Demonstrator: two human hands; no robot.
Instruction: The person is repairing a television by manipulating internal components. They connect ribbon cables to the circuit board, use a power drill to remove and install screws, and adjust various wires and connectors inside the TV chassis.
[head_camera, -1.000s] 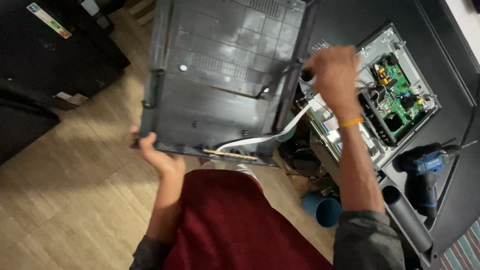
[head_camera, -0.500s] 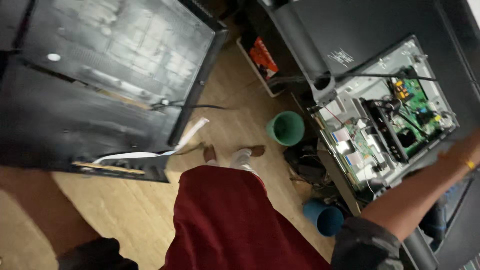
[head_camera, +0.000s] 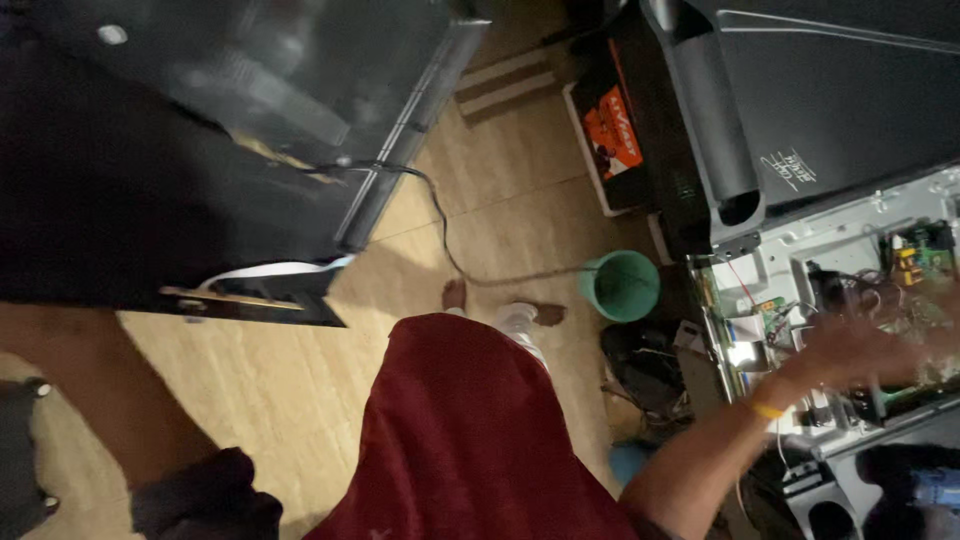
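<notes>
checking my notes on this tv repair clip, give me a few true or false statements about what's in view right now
1. The right hand is over the opened television chassis. True.
2. A green bucket stands on the wooden floor. True.
3. The black back cover lies to the right of the chassis. False: it is on the left, by the left forearm.
4. The person wears blue trousers. False: the garment is dark red.

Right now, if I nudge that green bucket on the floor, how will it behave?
The green bucket is probably light plastic, so it would likely slide on the smooth wooden floor. Open and seemingly empty, it might tip easily.
</notes>
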